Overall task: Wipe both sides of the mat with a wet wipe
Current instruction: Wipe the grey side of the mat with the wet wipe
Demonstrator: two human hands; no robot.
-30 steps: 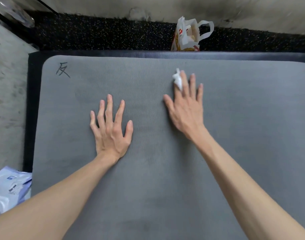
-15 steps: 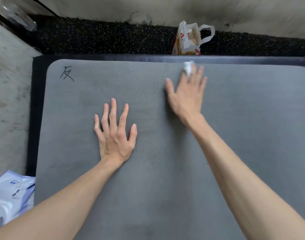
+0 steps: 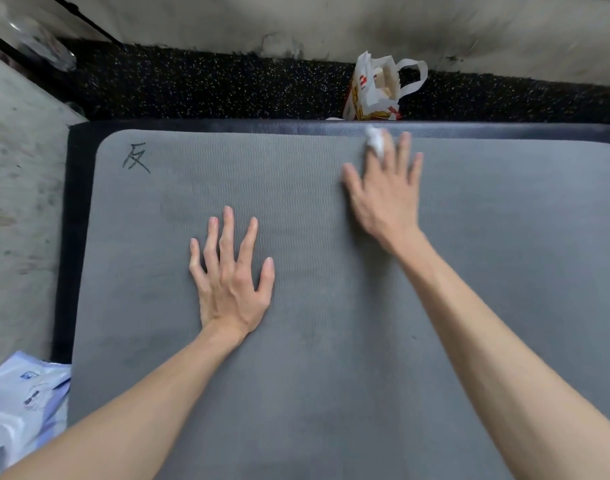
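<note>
1. Speckled black flooring (image 3: pixel 192 84) borders a dark underlay whose far edge carries the grey mat (image 3: pixel 331 358).
2. Left hand (image 3: pixel 232 275) lies flat mid-mat, fingers spread, likely pinning it against sliding.
3. Right hand (image 3: pixel 386 192) presses the wipe (image 3: pixel 374 142) under straight, slightly spread fingers at the mat's far edge, blurred.

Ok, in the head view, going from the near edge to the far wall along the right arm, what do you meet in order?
Grey mat → right hand, fingers straight, pressing on the mat → wet wipe at its fingertips → black mat edge underneath → plastic bag on the speckled floor → wall.
</note>
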